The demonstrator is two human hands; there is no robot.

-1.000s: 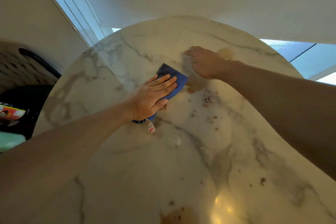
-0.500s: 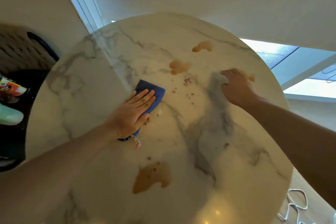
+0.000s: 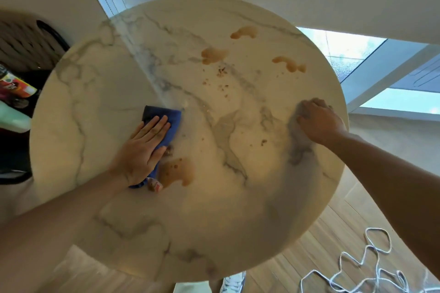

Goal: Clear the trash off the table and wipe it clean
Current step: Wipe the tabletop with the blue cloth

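My left hand [image 3: 140, 152] lay flat on the blue cloth [image 3: 166, 126], fingers straight and together, pressing it to the round marble table [image 3: 214, 221] left of centre. My right hand [image 3: 319, 121] rested near the right rim, fingers curled under — I could not tell whether it held anything. A brown spill [image 3: 176, 171] sat just beside the cloth, touching its near end, where a small tag [image 3: 154, 185] showed. Three more spills [image 3: 214, 54] lay on the far side — crumbs [image 3: 221, 71] scattered between them and the cloth. A white cord [image 3: 357, 269] lay on the wooden floor.
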